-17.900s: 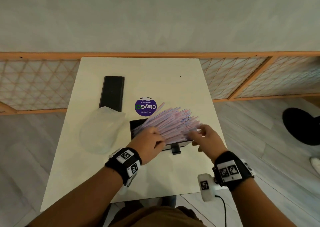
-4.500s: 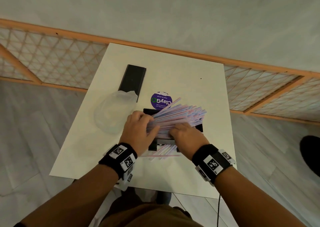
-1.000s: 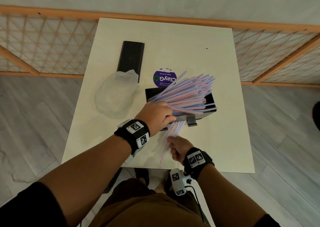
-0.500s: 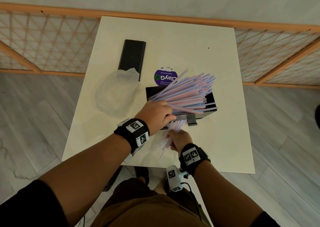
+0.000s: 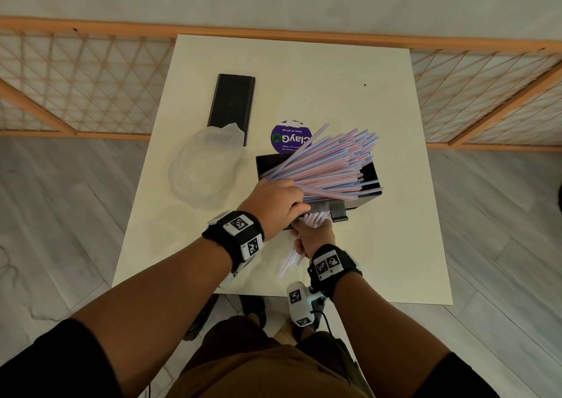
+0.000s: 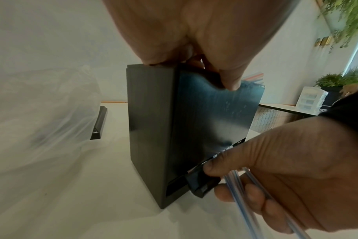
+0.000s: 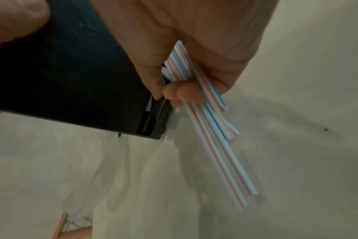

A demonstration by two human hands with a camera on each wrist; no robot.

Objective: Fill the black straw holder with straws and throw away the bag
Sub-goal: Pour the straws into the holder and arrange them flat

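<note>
The black straw holder [image 5: 369, 174] stands mid-table, heaped with striped straws [image 5: 331, 166] that fan out over its open top. My left hand [image 5: 292, 206] grips the holder's near top edge, thumb over the front panel [image 6: 204, 71]. My right hand [image 5: 310, 230] is low at the holder's front by the small lever [image 5: 339, 212]. It grips a bunch of several loose straws [image 7: 210, 129] whose ends trail back over the table. The clear plastic bag [image 5: 206, 166] lies crumpled to the left of the holder.
The holder's black lid [image 5: 232, 105] lies flat behind the bag. A purple round sticker [image 5: 290, 137] sits behind the holder. An orange lattice railing [image 5: 91, 87] runs past the table's far edge. The white table [image 5: 395, 245] ends close to my body.
My right hand has carried its bunch of straws from near the table's front edge up to the holder's front. The left hand has stayed on the holder.
</note>
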